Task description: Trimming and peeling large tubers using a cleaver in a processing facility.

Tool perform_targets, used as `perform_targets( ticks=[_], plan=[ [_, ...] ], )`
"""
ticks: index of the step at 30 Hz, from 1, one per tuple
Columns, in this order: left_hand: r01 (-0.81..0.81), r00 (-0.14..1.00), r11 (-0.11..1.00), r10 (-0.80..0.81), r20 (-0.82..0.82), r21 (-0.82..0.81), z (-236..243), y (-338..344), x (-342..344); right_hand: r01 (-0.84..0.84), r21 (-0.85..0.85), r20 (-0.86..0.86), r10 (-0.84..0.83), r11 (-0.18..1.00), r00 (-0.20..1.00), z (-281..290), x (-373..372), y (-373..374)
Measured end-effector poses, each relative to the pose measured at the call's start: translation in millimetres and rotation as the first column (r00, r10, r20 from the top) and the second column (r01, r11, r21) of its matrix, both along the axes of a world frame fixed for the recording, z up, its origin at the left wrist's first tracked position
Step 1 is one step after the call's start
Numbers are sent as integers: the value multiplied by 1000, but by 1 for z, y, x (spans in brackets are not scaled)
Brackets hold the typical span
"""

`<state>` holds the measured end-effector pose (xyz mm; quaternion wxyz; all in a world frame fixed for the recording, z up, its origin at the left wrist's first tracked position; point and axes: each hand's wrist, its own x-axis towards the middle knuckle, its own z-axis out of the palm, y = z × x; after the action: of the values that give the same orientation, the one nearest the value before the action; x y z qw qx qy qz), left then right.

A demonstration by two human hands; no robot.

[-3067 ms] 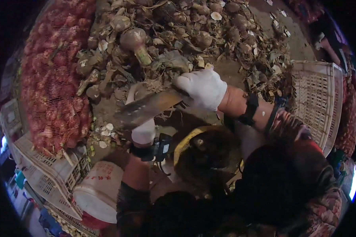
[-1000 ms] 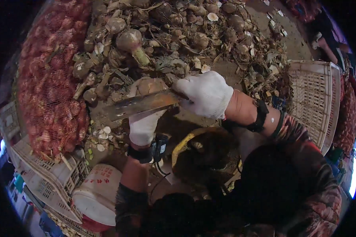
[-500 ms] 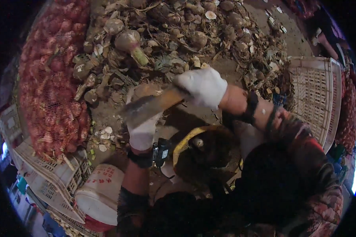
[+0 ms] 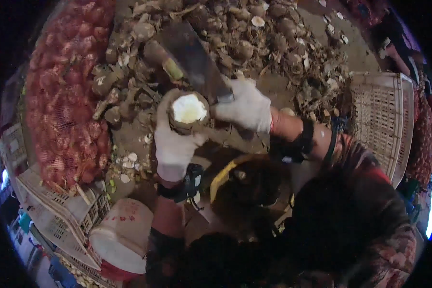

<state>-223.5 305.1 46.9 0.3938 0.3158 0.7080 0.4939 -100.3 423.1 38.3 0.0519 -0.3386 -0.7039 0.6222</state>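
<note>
My left hand (image 4: 174,151), in a white glove, grips a brown root vegetable that looks like taro (image 4: 189,109). Its freshly cut face, white with a pale yellow middle, is turned up. In my right hand (image 4: 246,105), also gloved, is a broad-bladed cleaver (image 4: 192,55). The dark blade points up and to the left, apart from the root, and the handle is mostly hidden by the fingers. Just beyond the blade lies another large root with a green stem stub (image 4: 173,69).
A pile of dirty roots and peelings (image 4: 273,48) covers the ground ahead. Left stand a full red mesh sack (image 4: 67,110) and a tilted white bucket (image 4: 134,216). A yellow-rimmed container (image 4: 221,178) sits close to me. A pale plastic crate (image 4: 381,115) is at the right.
The cleaver has swung from across my left hand to upright beyond the root. The root now shows a white cut face on top.
</note>
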Motion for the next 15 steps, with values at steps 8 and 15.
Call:
perform_targets(
  ticks=[8,15],
  plan=[
    [164,973,985,-170,-157,-52,-24,-33,-12,-496,296,518,299,816,801,-85,43,20],
    [717,694,692,-720,-17,-85,-15,-38,-13,109,-18,319,-98,994,943,-38,42,30]
  ],
)
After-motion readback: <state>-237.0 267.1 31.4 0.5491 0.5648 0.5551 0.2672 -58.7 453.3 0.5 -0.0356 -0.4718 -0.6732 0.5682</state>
